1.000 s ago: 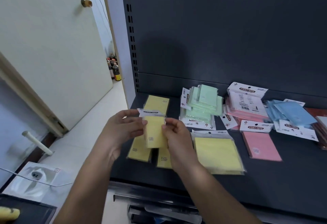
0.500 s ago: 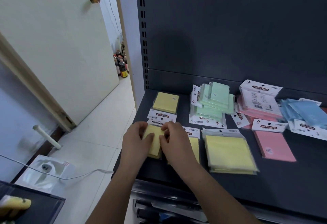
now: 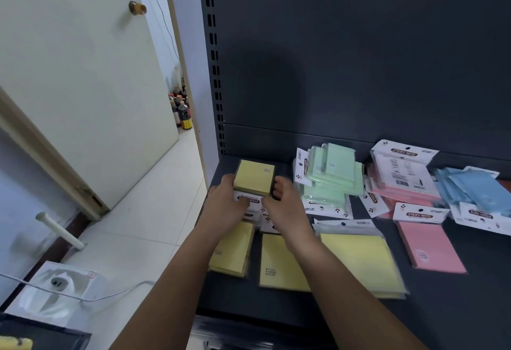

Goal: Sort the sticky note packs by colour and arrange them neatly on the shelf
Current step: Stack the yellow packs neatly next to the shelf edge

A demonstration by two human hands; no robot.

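The left hand (image 3: 226, 204) and the right hand (image 3: 283, 206) hold the yellow pack (image 3: 255, 176) between them, one on each side, with the fingers curled on its edges. This pack lies on top of a small pile in the back left corner of the dark shelf (image 3: 456, 308). In front of it, near the wrists, the other yellow packs (image 3: 362, 261) lie flat on the shelf. To the right stand the green packs (image 3: 334, 175), then the pink packs (image 3: 403, 183), and the blue packs (image 3: 475, 192) at the far right.
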